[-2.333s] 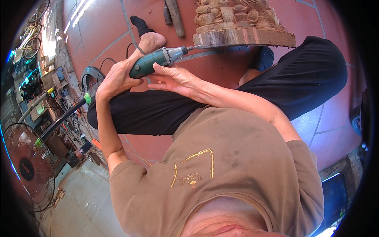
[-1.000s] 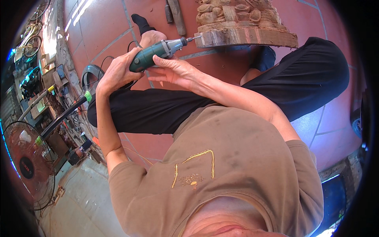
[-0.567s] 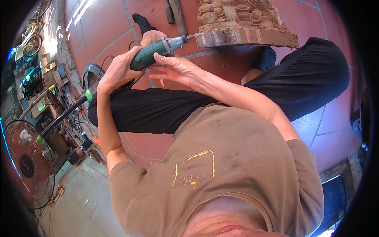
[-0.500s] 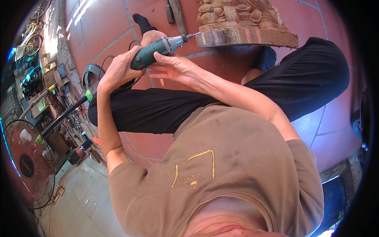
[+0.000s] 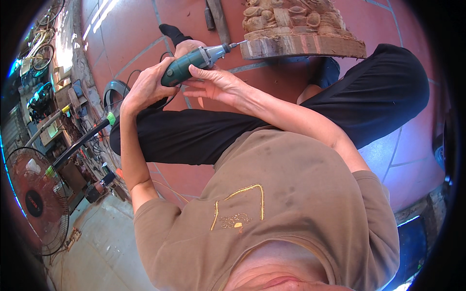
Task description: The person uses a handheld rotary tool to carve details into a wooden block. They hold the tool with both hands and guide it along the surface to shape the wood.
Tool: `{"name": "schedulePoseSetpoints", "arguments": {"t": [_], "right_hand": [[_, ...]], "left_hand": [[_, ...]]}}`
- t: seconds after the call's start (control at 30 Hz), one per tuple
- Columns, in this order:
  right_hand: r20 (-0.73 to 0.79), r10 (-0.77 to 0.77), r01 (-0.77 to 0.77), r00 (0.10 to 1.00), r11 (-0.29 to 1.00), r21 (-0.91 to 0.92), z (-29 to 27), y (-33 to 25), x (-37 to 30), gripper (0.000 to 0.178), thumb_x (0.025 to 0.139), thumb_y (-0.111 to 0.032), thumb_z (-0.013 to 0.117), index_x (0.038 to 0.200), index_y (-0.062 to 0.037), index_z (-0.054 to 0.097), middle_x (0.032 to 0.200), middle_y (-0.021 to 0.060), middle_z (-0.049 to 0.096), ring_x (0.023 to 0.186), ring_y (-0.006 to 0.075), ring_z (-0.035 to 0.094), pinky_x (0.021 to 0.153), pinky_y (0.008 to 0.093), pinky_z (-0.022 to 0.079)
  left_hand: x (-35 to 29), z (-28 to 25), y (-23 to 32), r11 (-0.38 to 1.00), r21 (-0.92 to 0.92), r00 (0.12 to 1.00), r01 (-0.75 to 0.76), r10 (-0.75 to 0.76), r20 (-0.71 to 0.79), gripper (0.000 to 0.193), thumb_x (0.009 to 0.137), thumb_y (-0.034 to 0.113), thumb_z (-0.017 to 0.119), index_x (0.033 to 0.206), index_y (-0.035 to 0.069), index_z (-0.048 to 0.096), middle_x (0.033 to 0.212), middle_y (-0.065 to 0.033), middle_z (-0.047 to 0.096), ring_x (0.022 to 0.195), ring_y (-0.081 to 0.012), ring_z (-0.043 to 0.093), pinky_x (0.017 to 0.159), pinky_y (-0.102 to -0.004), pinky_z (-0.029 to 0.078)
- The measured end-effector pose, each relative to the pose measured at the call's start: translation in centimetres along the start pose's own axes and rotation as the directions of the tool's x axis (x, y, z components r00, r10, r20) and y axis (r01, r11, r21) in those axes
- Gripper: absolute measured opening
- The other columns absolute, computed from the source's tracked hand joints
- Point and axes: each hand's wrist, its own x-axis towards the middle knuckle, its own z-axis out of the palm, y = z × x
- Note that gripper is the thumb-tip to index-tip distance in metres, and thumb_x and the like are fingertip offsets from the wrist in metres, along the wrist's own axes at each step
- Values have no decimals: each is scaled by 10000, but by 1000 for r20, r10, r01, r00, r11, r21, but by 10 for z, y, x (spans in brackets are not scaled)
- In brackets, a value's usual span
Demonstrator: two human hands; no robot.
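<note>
A green and grey rotary tool [image 5: 178,70] points right, with a thin metal bit in its nose. My left hand [image 5: 149,86] is wrapped round its rear end. Against the tool's near side rests the thumb of my right hand [image 5: 218,85], while that hand's fingers stretch out apart below the body. The bit's tip is at the left end of a carved wooden piece [image 5: 301,46]; whether it touches the wood I cannot tell. Rounded shapes cover the carving above a thick, flat base. A dark cord loops down behind my left hand.
Two long tools, one a dark-handled bar [image 5: 219,22], lie on the red tiled floor [image 5: 128,36] beyond my foot. A fan [image 5: 36,203] stands at the left, near a cluttered strip of cables and boxes. My crossed legs in black trousers [image 5: 374,92] flank the work.
</note>
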Motion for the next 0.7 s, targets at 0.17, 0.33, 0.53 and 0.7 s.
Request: {"name": "schedulePoseSetpoints", "arguments": {"t": [0.17,0.33,0.53,0.7], "right_hand": [[28,-12,12,1000,1000,6,8,-2,-1,604,843,-161,785,1337,-108,440,1264,88,565,1202,279,553,1023,551,490],[58,-52,50,997,998,35,15,-3,1,557,855,-161,775,1305,-100,454,1237,82,576,1199,264,557,1032,542,482],[184,-117,114,976,993,32,51,-9,0,419,895,-137,723,1256,-93,515,1238,105,571,1249,282,525,1089,524,442],[227,-104,108,968,994,-2,73,0,6,350,905,-145,712,1208,-62,556,1224,108,590,1243,285,527,1116,528,410]], "left_hand": [[1,-11,6,998,50,999,44,-46,27,607,717,182,771,1262,57,536,988,-211,652,924,-376,649,814,-408,494],[4,-23,10,991,103,996,-83,85,-23,545,724,178,757,1210,57,543,979,-196,648,919,-397,629,801,-427,491],[-8,-62,36,940,309,975,-142,187,-119,519,738,195,762,1193,69,548,1024,-184,651,938,-406,619,814,-439,491],[-28,-86,34,929,363,989,-71,112,-94,630,690,120,753,1281,58,544,1107,-185,649,999,-396,621,874,-439,486]]}}
